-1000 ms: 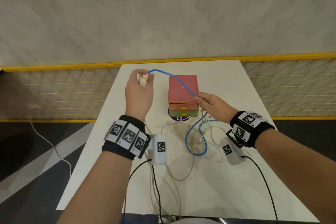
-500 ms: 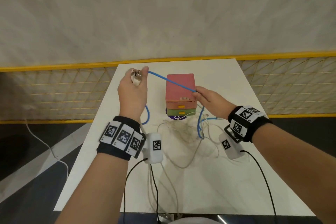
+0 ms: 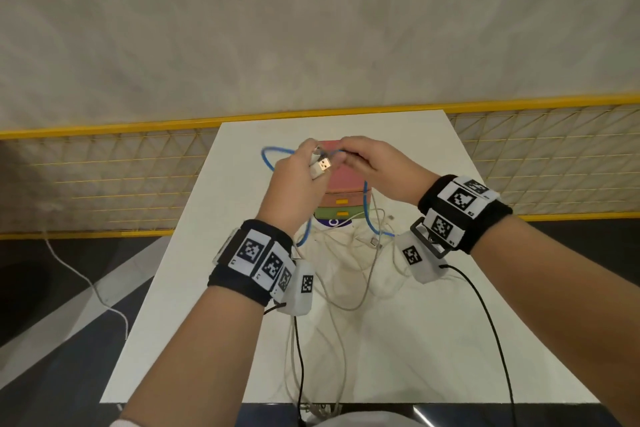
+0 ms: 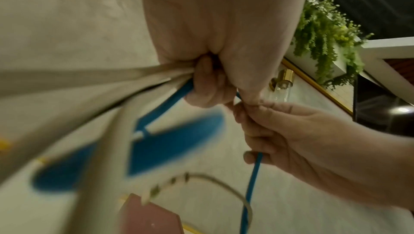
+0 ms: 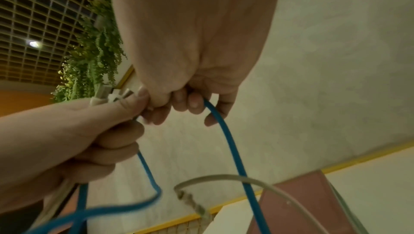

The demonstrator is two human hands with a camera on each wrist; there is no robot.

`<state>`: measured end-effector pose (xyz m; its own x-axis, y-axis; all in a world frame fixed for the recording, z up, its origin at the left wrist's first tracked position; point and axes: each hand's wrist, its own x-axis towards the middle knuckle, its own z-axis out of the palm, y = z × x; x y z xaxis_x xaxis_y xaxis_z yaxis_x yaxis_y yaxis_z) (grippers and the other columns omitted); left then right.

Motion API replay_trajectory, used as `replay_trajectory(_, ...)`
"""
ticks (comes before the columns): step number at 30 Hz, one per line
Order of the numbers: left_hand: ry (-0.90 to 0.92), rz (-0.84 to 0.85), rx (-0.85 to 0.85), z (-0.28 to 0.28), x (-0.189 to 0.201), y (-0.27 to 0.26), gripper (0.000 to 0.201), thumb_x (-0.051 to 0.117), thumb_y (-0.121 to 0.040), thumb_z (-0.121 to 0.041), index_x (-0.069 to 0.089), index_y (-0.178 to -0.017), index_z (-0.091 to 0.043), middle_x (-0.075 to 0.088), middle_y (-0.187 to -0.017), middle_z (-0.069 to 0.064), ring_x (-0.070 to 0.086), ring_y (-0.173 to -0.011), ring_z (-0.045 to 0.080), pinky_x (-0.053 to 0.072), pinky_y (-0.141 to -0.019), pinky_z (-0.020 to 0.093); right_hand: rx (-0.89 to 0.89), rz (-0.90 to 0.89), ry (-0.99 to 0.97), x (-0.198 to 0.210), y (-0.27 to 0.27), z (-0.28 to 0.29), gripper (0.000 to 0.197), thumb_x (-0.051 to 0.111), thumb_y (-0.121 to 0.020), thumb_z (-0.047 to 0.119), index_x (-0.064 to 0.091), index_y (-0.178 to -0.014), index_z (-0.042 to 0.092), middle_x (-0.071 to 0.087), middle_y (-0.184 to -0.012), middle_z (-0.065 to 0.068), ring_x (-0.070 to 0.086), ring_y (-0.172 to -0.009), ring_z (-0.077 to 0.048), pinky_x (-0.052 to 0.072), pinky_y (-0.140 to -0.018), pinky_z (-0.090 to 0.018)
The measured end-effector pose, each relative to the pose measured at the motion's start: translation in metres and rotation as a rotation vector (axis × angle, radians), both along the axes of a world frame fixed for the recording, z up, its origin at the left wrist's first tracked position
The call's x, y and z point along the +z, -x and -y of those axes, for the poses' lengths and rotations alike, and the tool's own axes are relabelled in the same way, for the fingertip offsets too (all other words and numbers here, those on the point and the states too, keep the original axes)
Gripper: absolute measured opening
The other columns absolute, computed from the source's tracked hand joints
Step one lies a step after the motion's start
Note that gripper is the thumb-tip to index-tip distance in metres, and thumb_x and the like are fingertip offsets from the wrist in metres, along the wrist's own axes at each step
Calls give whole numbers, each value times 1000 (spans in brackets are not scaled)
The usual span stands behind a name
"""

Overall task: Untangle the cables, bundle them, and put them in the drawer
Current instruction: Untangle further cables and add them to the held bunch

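Note:
My left hand is raised over the small drawer unit and grips a bunch of cable ends, with white USB plugs sticking out of its fist. A blue cable loops out to the left of that hand. My right hand meets the left one and pinches the blue cable, which runs down from its fingers. Beige cables lie tangled on the white table in front of the drawer unit. In the left wrist view the blue cable hangs from the right hand.
The drawer unit has a pink top and closed drawers with yellow handles. Black sensor leads run from both wristbands toward me. A yellow mesh fence borders the table behind and at the sides.
My right hand has slid up along the blue cable to meet the left hand above the drawer unit. The blue cable now forms a loop left of the left hand.

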<state>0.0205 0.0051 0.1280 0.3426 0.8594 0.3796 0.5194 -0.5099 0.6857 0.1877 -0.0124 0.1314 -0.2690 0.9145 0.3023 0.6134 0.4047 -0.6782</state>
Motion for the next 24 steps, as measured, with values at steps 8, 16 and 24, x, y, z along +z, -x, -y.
replay_trajectory(8, -113, 295, 385, -15, 15, 29, 25, 56, -98, -33, 59, -99, -8, 51, -69, -14, 52, -61, 3, 40, -57, 10, -165, 186, 270, -60, -37, 0, 22, 34, -102, 14, 52, -93, 8, 46, -81, 5, 44, -72, -9, 34, -76, -27)
replay_trajectory(16, 102, -27, 29, -1, -9, -1, 33, 62, -94, -33, 55, -125, -23, 55, -72, -14, 53, -61, 2, 38, -57, 13, -98, -7, 16, -23, -12, -4, 22, 47, -98, 13, 65, -99, 25, 59, -79, 2, 54, -73, -8, 44, -71, -22)
replay_trajectory(24, -68, 350, 200, -6, 15, 16, 19, 61, -95, -31, 49, -89, -18, 52, -67, -13, 49, -55, -2, 36, -55, 12, -220, 55, 15, -2, -33, 5, 15, 48, -96, 14, 63, -98, 12, 64, -82, 2, 62, -79, -15, 54, -80, -42)
